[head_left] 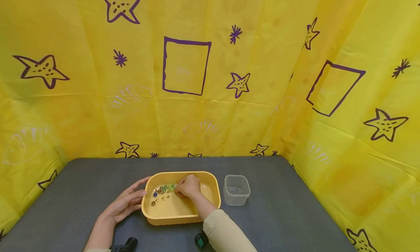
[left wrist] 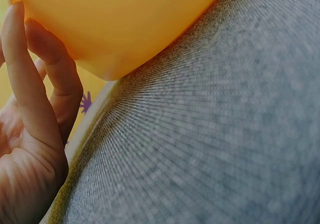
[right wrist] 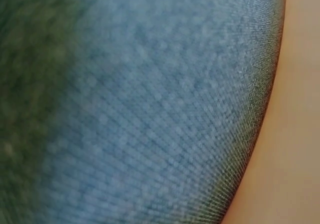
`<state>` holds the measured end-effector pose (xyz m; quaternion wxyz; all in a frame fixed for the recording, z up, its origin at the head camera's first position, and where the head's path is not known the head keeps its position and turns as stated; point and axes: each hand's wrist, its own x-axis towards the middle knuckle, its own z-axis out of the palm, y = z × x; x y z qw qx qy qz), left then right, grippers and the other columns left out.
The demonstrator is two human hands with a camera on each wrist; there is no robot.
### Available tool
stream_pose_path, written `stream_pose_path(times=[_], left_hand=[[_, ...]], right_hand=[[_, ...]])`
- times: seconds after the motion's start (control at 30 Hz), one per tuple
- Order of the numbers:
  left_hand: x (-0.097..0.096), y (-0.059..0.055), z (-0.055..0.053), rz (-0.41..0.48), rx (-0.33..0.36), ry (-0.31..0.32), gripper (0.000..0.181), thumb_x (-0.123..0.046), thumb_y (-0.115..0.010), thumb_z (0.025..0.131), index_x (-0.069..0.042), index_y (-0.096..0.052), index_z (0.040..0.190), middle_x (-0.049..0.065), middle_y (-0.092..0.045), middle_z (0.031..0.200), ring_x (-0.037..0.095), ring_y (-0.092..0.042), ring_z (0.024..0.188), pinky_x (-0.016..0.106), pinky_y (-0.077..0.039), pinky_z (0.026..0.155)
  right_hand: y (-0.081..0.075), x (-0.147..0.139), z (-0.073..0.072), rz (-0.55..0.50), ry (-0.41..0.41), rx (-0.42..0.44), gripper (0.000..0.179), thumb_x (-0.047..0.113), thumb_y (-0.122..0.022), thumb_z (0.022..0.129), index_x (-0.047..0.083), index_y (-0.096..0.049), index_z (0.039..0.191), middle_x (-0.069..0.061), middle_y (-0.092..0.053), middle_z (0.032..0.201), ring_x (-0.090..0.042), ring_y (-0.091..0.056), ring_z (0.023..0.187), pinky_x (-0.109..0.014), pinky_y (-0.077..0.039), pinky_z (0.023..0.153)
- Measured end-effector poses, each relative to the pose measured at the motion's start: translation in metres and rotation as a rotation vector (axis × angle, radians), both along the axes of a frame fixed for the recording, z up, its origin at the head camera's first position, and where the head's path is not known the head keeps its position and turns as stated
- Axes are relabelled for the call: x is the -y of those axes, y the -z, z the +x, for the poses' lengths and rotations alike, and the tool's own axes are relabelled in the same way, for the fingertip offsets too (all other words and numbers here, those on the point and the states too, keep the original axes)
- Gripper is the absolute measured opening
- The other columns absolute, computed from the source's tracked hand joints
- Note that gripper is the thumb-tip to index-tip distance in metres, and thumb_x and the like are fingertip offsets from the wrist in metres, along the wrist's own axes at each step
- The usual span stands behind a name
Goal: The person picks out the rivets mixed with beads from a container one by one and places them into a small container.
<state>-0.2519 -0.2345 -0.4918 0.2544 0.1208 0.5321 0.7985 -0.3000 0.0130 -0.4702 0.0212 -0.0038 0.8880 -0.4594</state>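
Note:
A yellow tray (head_left: 174,220) with rounded corners stands on the table in the head view. Along its left half lie several glass marbles (head_left: 165,188), mostly green and brown, with one dark blue marble (head_left: 155,194) and a separate brown marble (head_left: 153,203). Small gold-coloured pin-like pieces (head_left: 163,198) lie in front of them. My left hand (head_left: 122,205) rests its extended fingers against the tray's left end, also seen in the left wrist view. Inside the tray, my right hand (head_left: 189,186) reaches down beside the green marbles with bent fingers; its fingertips are hidden and I cannot tell what they hold.
A clear square plastic container (head_left: 237,199) stands just right of the tray on the dark grey tabletop (head_left: 279,215). Yellow patterned cloth (head_left: 197,128) hangs behind and along the sides. Black wrist devices (head_left: 126,245) show near the front edge.

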Motion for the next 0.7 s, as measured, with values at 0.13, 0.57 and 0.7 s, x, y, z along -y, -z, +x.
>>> stream_pose_path(times=[0.13,0.57,0.7], left_hand=[[0.0007,0.0013,-0.0009,-0.007,-0.005,-0.003,0.043,-0.011,-0.042,0.106,-0.042,-0.041,0.135,0.001,-0.061,0.13,0.014,-0.069,0.111,0.025,-0.06,0.088],[-0.0012,-0.0004,-0.0004,-0.015,0.0,-0.013,0.043,-0.01,-0.042,0.106,-0.042,-0.043,0.135,0.0,-0.061,0.129,0.015,-0.069,0.111,0.025,-0.06,0.089],[-0.0001,0.0002,-0.0009,-0.023,-0.002,-0.015,0.043,-0.011,-0.042,0.106,-0.044,-0.044,0.134,0.0,-0.062,0.129,0.015,-0.069,0.112,0.025,-0.06,0.089]], right_hand=[[-0.0006,-0.0011,0.0005,-0.017,-0.017,0.012,0.016,0.002,-0.081,0.069,0.007,-0.072,0.057,-0.002,-0.063,0.047,-0.004,-0.052,0.037,-0.016,-0.046,0.039],[-0.0048,-0.0035,0.0009,0.0,-0.051,-0.019,0.014,0.004,-0.081,0.066,0.007,-0.072,0.057,0.001,-0.058,0.046,-0.006,-0.048,0.042,-0.015,-0.041,0.042],[-0.0064,-0.0034,0.0009,0.0,-0.07,-0.028,0.012,0.004,-0.079,0.067,0.006,-0.073,0.058,-0.002,-0.061,0.048,-0.007,-0.047,0.043,-0.015,-0.038,0.043]])
